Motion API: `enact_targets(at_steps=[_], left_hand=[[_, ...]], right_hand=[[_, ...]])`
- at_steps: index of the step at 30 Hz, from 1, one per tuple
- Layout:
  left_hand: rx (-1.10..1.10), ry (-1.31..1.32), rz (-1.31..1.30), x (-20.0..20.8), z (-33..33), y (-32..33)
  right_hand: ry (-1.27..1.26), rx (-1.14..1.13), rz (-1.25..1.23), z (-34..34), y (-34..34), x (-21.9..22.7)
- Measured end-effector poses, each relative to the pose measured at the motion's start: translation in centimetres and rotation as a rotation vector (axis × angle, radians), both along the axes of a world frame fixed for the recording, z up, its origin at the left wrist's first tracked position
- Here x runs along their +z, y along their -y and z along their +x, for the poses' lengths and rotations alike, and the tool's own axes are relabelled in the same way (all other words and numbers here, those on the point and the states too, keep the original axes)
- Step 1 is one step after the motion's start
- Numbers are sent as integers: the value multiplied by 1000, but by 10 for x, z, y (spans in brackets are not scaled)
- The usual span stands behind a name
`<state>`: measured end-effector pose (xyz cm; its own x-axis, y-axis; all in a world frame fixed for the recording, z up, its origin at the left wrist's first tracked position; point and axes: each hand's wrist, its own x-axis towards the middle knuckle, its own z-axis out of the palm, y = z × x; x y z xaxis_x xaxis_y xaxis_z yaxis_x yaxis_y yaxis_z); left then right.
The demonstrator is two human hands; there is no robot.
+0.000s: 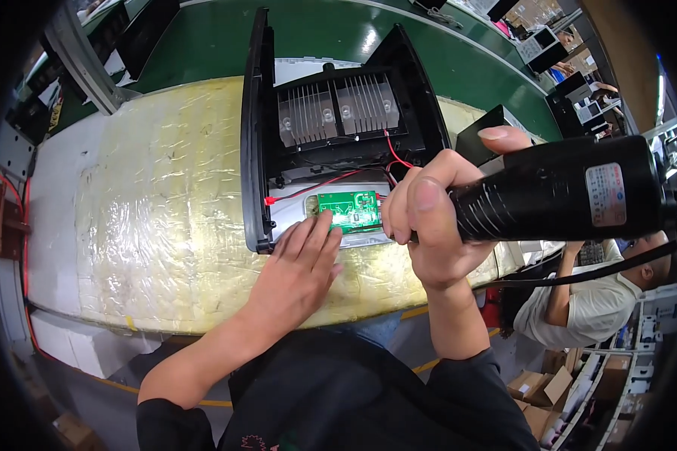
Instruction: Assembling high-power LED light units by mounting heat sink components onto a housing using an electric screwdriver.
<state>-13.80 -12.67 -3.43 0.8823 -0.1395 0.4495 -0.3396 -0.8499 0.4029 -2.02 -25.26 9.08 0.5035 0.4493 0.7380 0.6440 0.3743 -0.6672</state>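
A black electric screwdriver (541,194) with a cable at its back end lies in the closed grip of my right hand (440,214), its thumb raised along the body. It is tilted toward a green circuit board (362,204); my fist hides its tip. My left hand (297,259) rests with outstretched fingers at the board's left and near edge, fingertips touching it. The board sits in a pale panel inside a black housing (256,128) with two upright side walls. Finned metal heat sinks (338,109) stand behind the board. Red wires (331,180) run beside it, one ending in a red connector (270,201).
The housing stands on a bench pad (158,203) wrapped in yellowish plastic film. Behind it runs a green surface (316,34). A metal post (83,56) rises at the far left. To the right, another person (587,301) sits near shelves and open cardboard boxes (538,387).
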Motion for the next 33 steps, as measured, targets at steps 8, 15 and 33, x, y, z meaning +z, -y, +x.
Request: enact_targets(at_steps=[8, 15, 33], left_hand=[[10, -32, 9, 0, 2, -1], [-64, -255, 13, 47, -9, -9], [140, -331, 427, 91, 127, -104]], right_hand=[[-42, -31, -88, 13, 0, -18], [-157, -49, 10, 11, 8, -19], [198, -1507, 165, 53, 147, -71]])
